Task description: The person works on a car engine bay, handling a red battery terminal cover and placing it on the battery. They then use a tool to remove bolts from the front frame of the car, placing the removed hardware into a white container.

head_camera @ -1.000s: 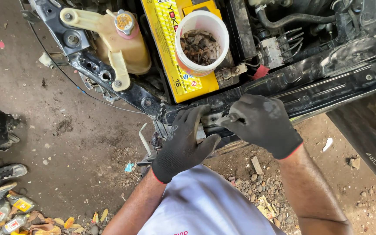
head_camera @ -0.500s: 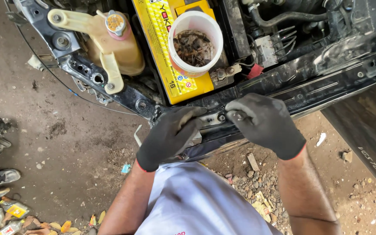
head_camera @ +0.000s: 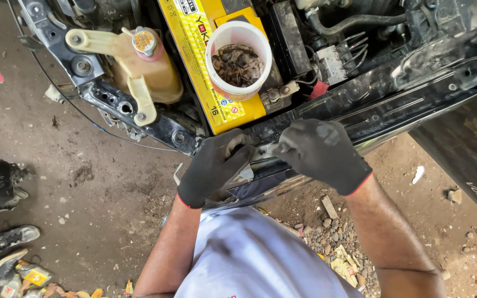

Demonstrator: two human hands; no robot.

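My left hand (head_camera: 215,168) and my right hand (head_camera: 321,154), both in black knit gloves, sit side by side on the front crossmember (head_camera: 371,110) of the car, at the near edge of the open engine bay, just below the near end of the yellow battery (head_camera: 205,66). The left one is cupped over the metal with its fingers curled round the edge, gripping it; the right one is bunched tight, fingertips pinched together on something small at the bracket (head_camera: 263,150) between the two gloves, though what it pinches is hidden under my fingers and I cannot tell if it is a bolt or a clip. The crossmember is a long black bar of pressed steel, and its long axis runs from the lower left under my hands up to the right edge of the bay. I judge it stiff and heavy, not something that flexes, and its surface looks glossy and grimy, so likely slick even through gloves; the folded edges look like the surest places to grip, as my left hand does now. The small bracket seems light and fiddly, best taken with fingertips. A white tub (head_camera: 238,52) of rusty fasteners stands on the battery's top, well clear of both hands, and a yellowed coolant tank (head_camera: 139,72) sits toward the bay's left corner.
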